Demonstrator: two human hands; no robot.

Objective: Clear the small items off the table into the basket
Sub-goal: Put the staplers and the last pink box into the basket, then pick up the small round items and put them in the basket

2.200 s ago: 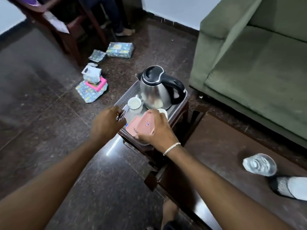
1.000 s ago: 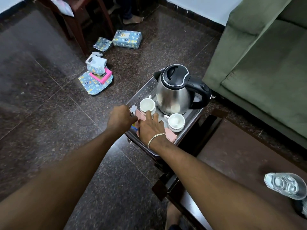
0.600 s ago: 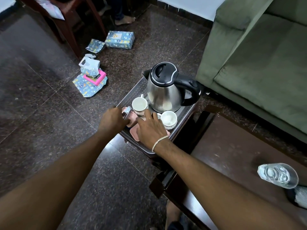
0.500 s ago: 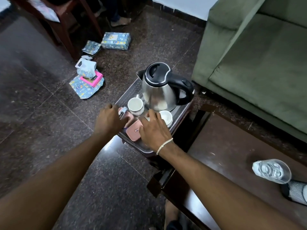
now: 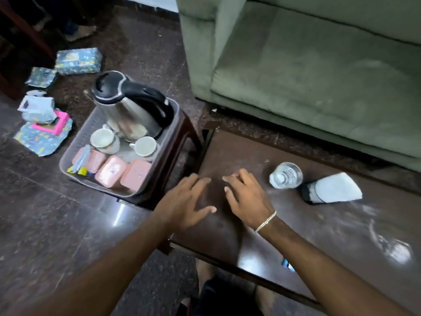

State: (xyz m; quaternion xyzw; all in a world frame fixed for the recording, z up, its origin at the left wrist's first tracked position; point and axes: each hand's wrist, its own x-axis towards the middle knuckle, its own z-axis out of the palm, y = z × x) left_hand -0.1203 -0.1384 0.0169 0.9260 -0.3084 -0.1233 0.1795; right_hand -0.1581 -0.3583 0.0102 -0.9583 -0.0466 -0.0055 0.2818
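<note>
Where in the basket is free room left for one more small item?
Little. In the basket, three pink boxes fill the front; cups and kettle crowd the back. Bare strip: left of the kettle, along the wall. Small patch: between the two cups.

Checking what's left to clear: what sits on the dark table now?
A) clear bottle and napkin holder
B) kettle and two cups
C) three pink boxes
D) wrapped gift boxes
A: the clear bottle and the napkin holder rest on the table, beyond the right hand.
</note>
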